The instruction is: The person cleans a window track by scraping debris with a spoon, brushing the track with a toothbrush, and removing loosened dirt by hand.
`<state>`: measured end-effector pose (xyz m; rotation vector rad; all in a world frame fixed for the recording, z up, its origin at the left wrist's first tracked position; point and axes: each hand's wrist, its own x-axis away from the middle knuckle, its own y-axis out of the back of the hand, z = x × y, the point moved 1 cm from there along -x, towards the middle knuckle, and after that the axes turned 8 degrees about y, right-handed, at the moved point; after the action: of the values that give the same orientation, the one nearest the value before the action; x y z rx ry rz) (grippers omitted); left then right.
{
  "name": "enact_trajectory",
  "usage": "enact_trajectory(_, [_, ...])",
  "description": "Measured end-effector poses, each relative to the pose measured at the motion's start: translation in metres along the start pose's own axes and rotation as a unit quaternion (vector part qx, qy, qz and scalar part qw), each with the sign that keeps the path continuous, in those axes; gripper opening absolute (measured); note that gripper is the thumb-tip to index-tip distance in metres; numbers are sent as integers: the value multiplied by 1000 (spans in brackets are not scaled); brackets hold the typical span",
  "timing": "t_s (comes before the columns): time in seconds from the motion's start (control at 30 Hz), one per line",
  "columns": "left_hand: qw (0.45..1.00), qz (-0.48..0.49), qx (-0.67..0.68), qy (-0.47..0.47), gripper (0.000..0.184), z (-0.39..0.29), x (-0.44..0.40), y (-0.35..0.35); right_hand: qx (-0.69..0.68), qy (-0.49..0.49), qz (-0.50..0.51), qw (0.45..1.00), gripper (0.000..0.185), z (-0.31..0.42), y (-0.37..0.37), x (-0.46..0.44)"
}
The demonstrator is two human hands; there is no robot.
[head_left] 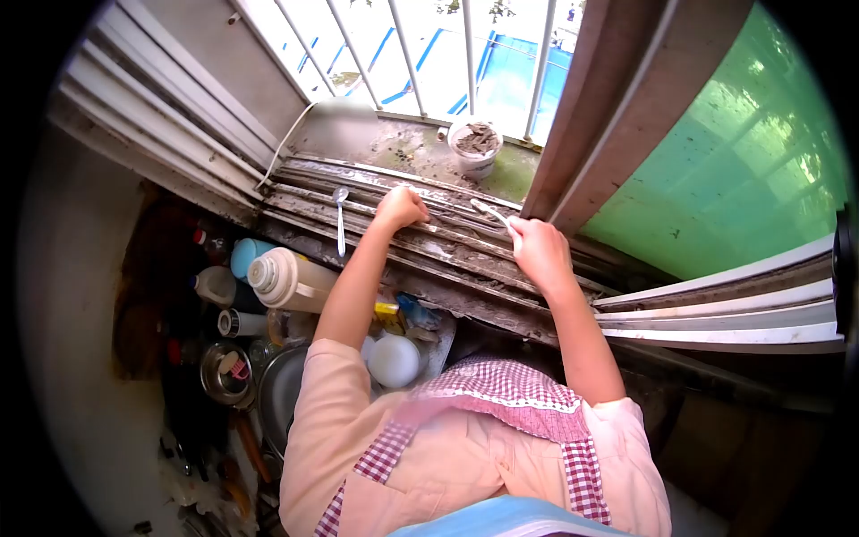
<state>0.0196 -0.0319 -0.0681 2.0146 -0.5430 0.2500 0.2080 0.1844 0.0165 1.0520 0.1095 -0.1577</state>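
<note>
My right hand grips the handle of a slim whitish tool that looks like a toothbrush. The tool's head is over the dirty grooves of the window track. My left hand is closed and rests at the track, left of that tool; whatever its fingers hold, if anything, is hidden. To the left of my left hand, a spoon lies across the rails with its bowl toward the window. Beyond the track, a white tub with grey-brown debris inside stands on the stained ledge.
Metal bars close off the window opening. A sliding frame with greenish glass stands at the right. Below the sill on the left are a cream thermos, a metal bowl, a white round object and several bottles.
</note>
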Motion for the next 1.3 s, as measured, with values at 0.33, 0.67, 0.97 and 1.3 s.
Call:
enact_trajectory(0.33, [966, -3, 239, -102, 10, -71, 7, 85, -54, -46, -46, 996, 18, -14, 15, 115])
enact_trajectory(0.67, [860, -327, -148, -364, 9, -141, -32, 20, -103, -65, -93, 988, 20, -18, 20, 148])
enact_trajectory(0.97, [935, -142, -204, -251, 14, -144, -71, 29, -140, -73, -94, 983, 18, -20, 16, 167])
enact_trajectory(1.3, [966, -61, 250, -41, 22, -87, -100, 14, -113, -148, -97, 978, 21, -24, 20, 229])
